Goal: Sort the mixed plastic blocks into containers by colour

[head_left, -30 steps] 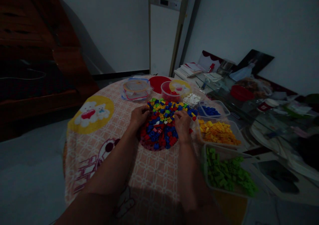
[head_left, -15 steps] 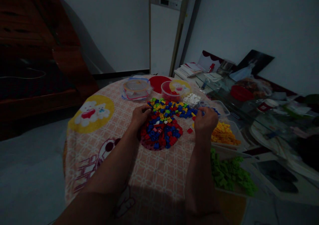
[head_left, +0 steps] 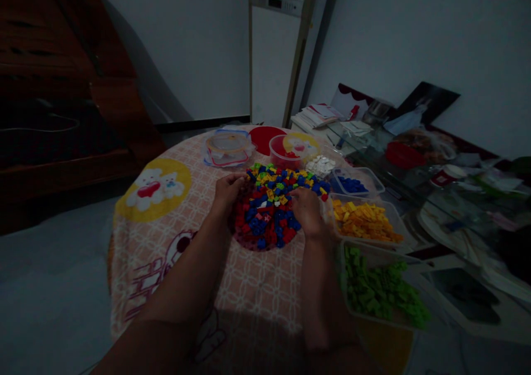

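A mixed pile of small plastic building bricks [head_left: 271, 220] in red, blue, yellow and green lies in the middle of the table. At the pile's left edge is my left hand [head_left: 227, 193], its thumb and fingers closed in a pinch. Whatever is between them is too dark and small to name. My right hand [head_left: 307, 212] reaches over the pile's right side with its fingers curled together among the bricks. Its fingertips are partly hidden. To the right stand clear tubs of blue bricks [head_left: 352, 185], orange-yellow bricks [head_left: 365, 220] and green bricks [head_left: 379, 286].
Behind the pile are a round tub [head_left: 282, 156] with red bricks, a heap of white bricks [head_left: 321, 166] and stacked lids [head_left: 228, 147]. A patterned cloth [head_left: 257, 292] covers the round table. A cluttered glass-topped table [head_left: 373, 142] adjoins it on the right.
My right hand has moved left from beside the tub of blue bricks to the pile, uncovering that tub. My left hand has shifted slightly left at the pile's edge.
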Demonstrator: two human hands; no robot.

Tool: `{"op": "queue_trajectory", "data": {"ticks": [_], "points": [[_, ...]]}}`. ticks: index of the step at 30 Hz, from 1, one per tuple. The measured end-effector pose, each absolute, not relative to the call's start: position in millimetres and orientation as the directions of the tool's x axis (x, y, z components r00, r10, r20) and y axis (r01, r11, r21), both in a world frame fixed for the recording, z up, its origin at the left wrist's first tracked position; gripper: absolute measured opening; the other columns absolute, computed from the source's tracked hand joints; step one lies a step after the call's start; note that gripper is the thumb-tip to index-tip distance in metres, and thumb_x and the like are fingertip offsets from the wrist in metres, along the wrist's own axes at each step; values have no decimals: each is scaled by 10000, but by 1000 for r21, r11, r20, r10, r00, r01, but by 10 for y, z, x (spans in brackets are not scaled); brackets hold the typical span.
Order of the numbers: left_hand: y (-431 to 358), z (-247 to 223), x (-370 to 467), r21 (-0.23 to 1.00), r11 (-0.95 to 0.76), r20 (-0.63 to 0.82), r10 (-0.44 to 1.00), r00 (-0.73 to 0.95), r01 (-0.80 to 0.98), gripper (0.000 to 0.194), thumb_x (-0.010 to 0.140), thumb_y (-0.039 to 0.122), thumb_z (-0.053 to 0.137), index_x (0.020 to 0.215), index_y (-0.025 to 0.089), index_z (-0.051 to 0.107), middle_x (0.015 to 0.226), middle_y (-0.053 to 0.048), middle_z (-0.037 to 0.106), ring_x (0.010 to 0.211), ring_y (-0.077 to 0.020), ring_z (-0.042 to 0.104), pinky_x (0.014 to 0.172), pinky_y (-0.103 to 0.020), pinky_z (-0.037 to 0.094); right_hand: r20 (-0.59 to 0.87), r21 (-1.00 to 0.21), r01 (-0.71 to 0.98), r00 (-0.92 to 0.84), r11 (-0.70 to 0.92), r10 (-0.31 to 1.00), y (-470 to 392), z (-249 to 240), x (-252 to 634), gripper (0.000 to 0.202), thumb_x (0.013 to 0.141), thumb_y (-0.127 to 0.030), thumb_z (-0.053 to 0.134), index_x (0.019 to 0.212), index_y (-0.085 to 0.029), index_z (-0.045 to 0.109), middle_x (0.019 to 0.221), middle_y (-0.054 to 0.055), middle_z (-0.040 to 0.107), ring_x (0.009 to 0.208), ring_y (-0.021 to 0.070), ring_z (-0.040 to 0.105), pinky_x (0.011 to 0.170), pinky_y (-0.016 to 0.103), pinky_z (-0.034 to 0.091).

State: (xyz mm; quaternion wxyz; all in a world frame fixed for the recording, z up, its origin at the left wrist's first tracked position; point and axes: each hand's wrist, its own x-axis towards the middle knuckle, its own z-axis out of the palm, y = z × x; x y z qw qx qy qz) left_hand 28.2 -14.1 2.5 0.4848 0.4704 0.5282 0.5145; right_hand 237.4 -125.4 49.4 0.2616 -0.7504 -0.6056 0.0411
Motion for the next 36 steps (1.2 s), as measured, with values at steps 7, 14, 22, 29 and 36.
{"op": "queue_trajectory", "data": {"ticks": [7, 14, 22, 29, 36], "points": [[-131, -23, 272, 990, -26, 30, 999, -23, 136, 328, 684, 314, 656, 931, 146, 792, 692, -15, 710, 651, -165, 634, 661, -272, 515, 123, -343, 894, 346, -288, 930, -1336, 684, 2645, 307, 834, -85, 546, 934, -199, 813, 997, 109, 795, 1003, 235, 730, 873, 280, 499], [-152, 12, 273, 994, -12, 13, 1000, -5, 110, 284, 651, 289, 676, 874, 154, 788, 701, -17, 727, 656, -174, 639, 650, -271, 513, -75, -265, 924, 264, -274, 962, -1345, 646, 2556, 291, 920, -159, 516, 940, -151, 806, 977, 138, 794, 1009, 205, 720, 844, 223, 470], [-94, -80, 275, 996, -19, 19, 1000, 0, 88, 304, 641, 311, 680, 878, 155, 789, 743, -23, 751, 674, -175, 655, 652, -265, 509, 38, -257, 912, 339, -318, 940, -1408, 899, 2519, 304, 932, -171, 492, 980, -178, 793, 1020, 112, 785, 1011, 218, 708, 840, 257, 466], [-100, -82, 262, 992, -47, 47, 999, -1, 119, 308, 651, 315, 683, 890, 156, 793, 754, -28, 757, 689, -180, 662, 646, -258, 500, 316, -307, 859, 497, -409, 808, -1641, 1118, 2677, 313, 953, -237, 477, 1047, -129, 756, 1087, 176, 734, 1042, 272, 672, 917, 345, 477], [-121, -42, 275, 994, -17, 16, 1000, 3, 104, 275, 641, 293, 694, 863, 157, 783, 736, -21, 754, 670, -183, 664, 641, -265, 516, 462, -403, 873, 454, -276, 762, -1649, 1035, 2746, 324, 931, -274, 481, 1074, -141, 740, 1091, 163, 737, 994, 275, 662, 906, 372, 489]]}}
